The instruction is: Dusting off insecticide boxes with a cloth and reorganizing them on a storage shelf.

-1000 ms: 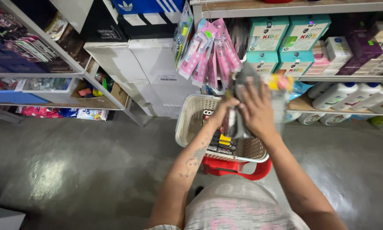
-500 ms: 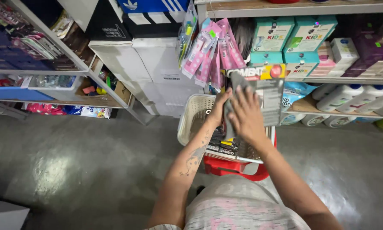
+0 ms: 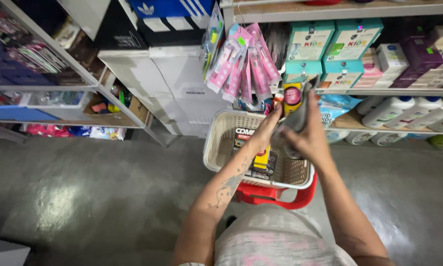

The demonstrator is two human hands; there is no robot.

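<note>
Above the cream basket (image 3: 216, 148), at about one o'clock from frame centre: both hands closed on one flat dark packet (image 3: 296, 114) with a yellow and pink patch at its top. Left hand (image 3: 266, 129) at the packet's left edge, fingers curled, thumb and fingertips pinching the rim. Right hand (image 3: 311, 139) on the right side, fingers wrapped over the back, back of the hand toward the camera. Packet upright, slightly tilted, lifted clear of the basket and in front of the shelf edge.

Below the hands, toward six o'clock: basket perforated, cream-walled, sitting on a red frame (image 3: 275, 194) with a curved red handle. Inside, lying flat, black packets (image 3: 253, 157) with white and yellow print.

At eleven to twelve o'clock from the hands: pink carded packs (image 3: 241, 64) hanging in a bunch from the shelf. At one o'clock: teal boxes (image 3: 330, 44) stacked in two rows. At three o'clock: white bottles (image 3: 394, 111) lying on a lower shelf, purple and pale boxes (image 3: 418, 59) above them. At nine to ten o'clock: white cartons (image 3: 177, 79), then a side rack (image 3: 73, 98) with small mixed goods. Underfoot: grey glossy floor (image 3: 83, 197).
</note>
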